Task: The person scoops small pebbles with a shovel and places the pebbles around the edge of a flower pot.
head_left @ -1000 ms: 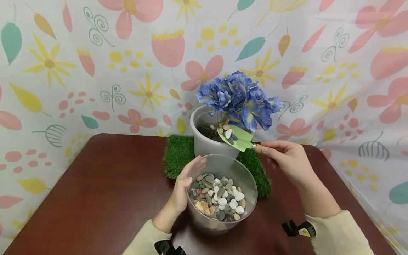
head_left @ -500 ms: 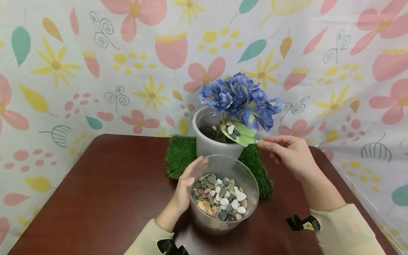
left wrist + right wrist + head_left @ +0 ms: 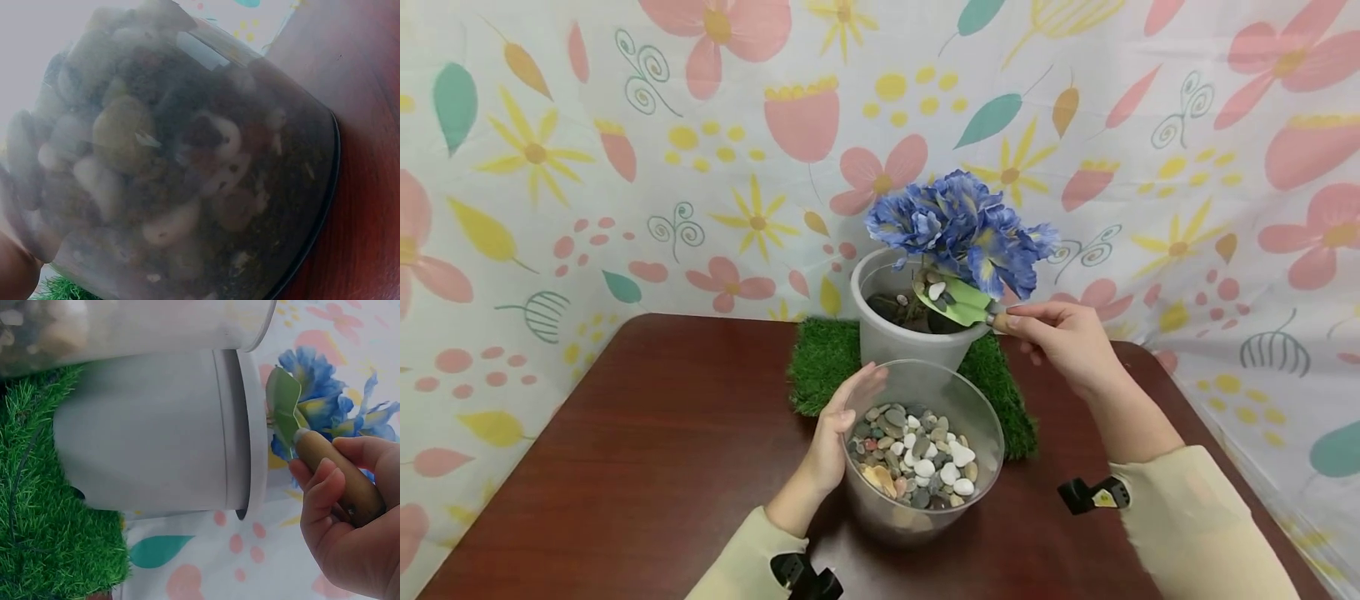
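Note:
My right hand (image 3: 1063,342) grips the wooden handle of a small trowel (image 3: 973,304) with a light green blade. The blade lies over the rim of a pale grey flowerpot (image 3: 902,342), below blue flowers (image 3: 958,221). A white pebble (image 3: 936,290) and several darker ones sit on the blade. In the right wrist view, my fingers curl round the trowel handle (image 3: 344,472). My left hand (image 3: 835,433) holds the left side of a clear plastic bucket (image 3: 917,529), partly filled with mixed pebbles (image 3: 913,454). The bucket wall fills most of the left wrist view.
The flowerpot stands on a green artificial grass mat (image 3: 823,367) toward the back of the dark red-brown table (image 3: 647,467). The bucket stands in front of it. A white cloth (image 3: 647,183) printed with flowers hangs behind the table.
My right hand has raised the trowel handle, so the blade tips more toward the pot's inside, with pebbles still on it. My left hand and the bucket stay in place.

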`<state>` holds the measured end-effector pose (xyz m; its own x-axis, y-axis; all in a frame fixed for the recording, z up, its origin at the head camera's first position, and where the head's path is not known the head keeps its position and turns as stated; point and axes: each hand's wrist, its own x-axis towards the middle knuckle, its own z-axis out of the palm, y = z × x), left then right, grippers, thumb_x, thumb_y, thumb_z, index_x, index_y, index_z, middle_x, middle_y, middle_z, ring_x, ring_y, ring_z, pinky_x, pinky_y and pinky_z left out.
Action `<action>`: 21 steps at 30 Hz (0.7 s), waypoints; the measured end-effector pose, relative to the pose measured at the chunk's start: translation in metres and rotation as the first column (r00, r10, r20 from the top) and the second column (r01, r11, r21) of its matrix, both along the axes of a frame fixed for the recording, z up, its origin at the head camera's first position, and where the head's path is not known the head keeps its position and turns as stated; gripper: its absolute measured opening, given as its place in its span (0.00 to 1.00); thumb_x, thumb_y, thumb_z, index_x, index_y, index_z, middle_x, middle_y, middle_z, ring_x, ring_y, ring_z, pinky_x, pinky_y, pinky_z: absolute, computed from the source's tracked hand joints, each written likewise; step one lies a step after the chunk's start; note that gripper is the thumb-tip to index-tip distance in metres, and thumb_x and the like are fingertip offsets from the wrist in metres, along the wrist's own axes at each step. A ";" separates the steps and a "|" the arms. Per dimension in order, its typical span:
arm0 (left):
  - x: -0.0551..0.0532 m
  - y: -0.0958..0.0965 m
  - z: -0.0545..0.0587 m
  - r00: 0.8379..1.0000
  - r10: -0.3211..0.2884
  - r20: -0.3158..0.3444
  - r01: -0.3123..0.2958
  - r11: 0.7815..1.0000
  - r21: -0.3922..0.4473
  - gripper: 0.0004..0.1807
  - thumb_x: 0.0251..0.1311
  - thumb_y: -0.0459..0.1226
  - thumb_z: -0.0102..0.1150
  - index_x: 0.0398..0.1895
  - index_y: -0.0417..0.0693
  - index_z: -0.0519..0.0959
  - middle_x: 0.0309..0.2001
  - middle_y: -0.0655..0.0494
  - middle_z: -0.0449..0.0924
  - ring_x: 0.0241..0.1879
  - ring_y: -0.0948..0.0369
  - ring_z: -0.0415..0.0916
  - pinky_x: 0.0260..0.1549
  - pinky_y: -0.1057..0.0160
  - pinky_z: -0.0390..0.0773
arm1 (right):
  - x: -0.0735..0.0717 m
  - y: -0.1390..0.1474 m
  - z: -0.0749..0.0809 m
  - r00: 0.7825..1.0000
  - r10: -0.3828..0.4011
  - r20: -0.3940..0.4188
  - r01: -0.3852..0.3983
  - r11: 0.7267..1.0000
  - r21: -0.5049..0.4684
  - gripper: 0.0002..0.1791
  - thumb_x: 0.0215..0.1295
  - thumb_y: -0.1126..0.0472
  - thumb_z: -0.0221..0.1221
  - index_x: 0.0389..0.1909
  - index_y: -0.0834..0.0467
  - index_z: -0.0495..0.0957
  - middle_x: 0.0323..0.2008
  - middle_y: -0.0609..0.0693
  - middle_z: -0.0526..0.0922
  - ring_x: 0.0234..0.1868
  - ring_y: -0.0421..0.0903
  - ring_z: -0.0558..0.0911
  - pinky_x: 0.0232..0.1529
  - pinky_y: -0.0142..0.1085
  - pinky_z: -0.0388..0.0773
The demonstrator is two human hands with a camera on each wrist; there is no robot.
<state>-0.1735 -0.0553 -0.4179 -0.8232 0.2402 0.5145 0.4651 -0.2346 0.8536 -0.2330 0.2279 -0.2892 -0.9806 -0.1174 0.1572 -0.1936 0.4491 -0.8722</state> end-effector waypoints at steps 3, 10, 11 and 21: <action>0.001 0.002 -0.002 1.000 0.003 -0.011 -0.003 1.000 -0.005 0.35 0.57 0.36 0.27 0.69 0.26 0.52 0.64 0.24 0.59 0.66 0.51 0.64 0.66 0.43 0.60 | -0.002 0.000 -0.001 1.000 0.019 -0.006 -0.019 1.000 0.003 0.23 0.61 0.53 0.60 0.48 0.68 0.80 0.24 0.36 0.83 0.20 0.38 0.77 0.20 0.31 0.77; 0.001 0.004 0.000 1.000 0.003 -0.031 -0.003 1.000 -0.006 0.35 0.57 0.37 0.27 0.69 0.27 0.51 0.65 0.25 0.59 0.66 0.50 0.63 0.66 0.41 0.59 | -0.003 0.001 0.007 1.000 0.015 -0.006 -0.015 0.997 0.080 0.23 0.62 0.53 0.59 0.49 0.67 0.79 0.23 0.36 0.81 0.18 0.37 0.76 0.21 0.33 0.77; 0.001 0.004 0.001 1.000 0.003 -0.027 -0.003 1.000 -0.005 0.35 0.58 0.37 0.27 0.69 0.28 0.51 0.65 0.25 0.59 0.66 0.51 0.63 0.66 0.42 0.59 | -0.003 0.001 0.008 1.000 0.018 0.001 -0.018 0.996 0.088 0.23 0.62 0.53 0.58 0.50 0.67 0.79 0.22 0.36 0.80 0.18 0.37 0.75 0.21 0.33 0.77; 0.002 0.006 -0.001 0.999 0.008 -0.039 -0.008 1.000 -0.001 0.35 0.57 0.36 0.27 0.69 0.27 0.51 0.64 0.24 0.58 0.66 0.53 0.64 0.66 0.51 0.63 | -0.006 0.000 0.017 0.999 0.015 0.046 -0.023 0.982 0.185 0.21 0.63 0.53 0.57 0.49 0.65 0.79 0.18 0.45 0.78 0.17 0.41 0.75 0.20 0.34 0.75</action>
